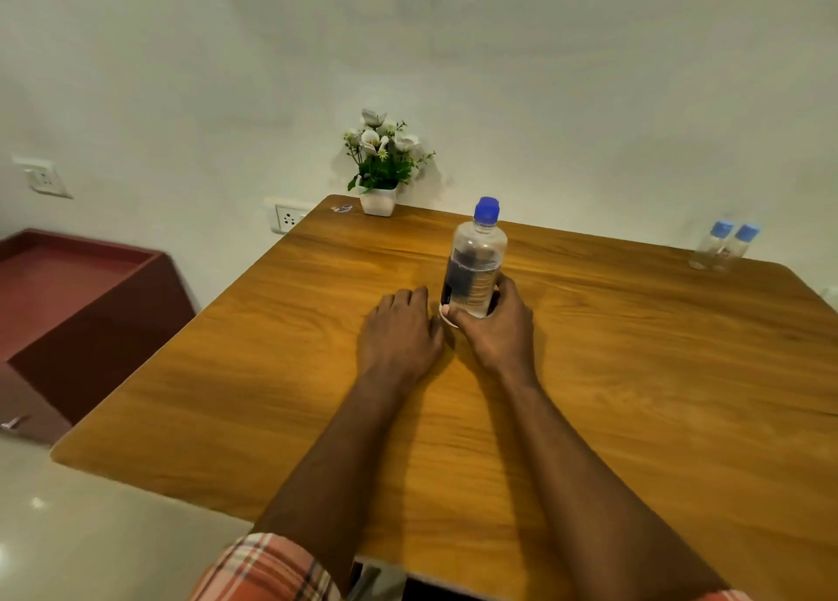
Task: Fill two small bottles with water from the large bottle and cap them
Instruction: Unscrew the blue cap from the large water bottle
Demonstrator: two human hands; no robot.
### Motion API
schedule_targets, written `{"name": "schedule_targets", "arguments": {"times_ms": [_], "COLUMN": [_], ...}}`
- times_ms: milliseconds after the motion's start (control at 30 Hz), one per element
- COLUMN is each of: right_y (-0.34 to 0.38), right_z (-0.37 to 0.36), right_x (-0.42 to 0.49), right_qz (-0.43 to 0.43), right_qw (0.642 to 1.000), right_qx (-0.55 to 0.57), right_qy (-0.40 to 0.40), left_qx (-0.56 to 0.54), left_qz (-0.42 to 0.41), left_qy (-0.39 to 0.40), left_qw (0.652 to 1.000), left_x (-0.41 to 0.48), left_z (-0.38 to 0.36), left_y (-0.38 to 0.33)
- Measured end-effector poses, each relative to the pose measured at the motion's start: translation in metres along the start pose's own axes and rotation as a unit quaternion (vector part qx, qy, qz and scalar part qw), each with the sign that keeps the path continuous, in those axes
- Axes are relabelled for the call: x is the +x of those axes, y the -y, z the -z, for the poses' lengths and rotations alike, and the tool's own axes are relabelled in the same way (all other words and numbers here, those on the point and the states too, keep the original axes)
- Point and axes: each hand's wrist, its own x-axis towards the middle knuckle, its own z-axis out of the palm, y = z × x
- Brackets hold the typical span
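The large bottle (477, 260) stood upright near the middle of the worktop (635, 373), blue cap on, and was gripped low on its body by the right hand (496, 328), fingers wrapped round it. The left hand (399, 333) was laid flat beside it, holding nothing. Two small bottles (723, 246), seemingly empty, were seen well apart at the far right edge. The thin plastic was judged likely to flex; a mid-body hold was advised.
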Motion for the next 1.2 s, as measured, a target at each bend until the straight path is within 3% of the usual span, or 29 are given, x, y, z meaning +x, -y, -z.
{"name": "schedule_targets", "arguments": {"times_ms": [467,1200], "right_y": [0.003,0.001], "right_z": [0.043,0.043], "right_x": [-0.076,-0.070], "right_qz": [0.010,0.017], "right_qw": [1.000,0.997], "right_qx": [-0.015,0.014], "right_qy": [0.014,0.077], "left_qx": [0.000,-0.062], "left_qz": [-0.012,0.013], "left_qy": [-0.013,0.003], "left_qw": [1.000,0.998], "left_x": [-0.073,-0.074], "left_z": [0.016,0.017], "left_y": [-0.025,-0.026]}}
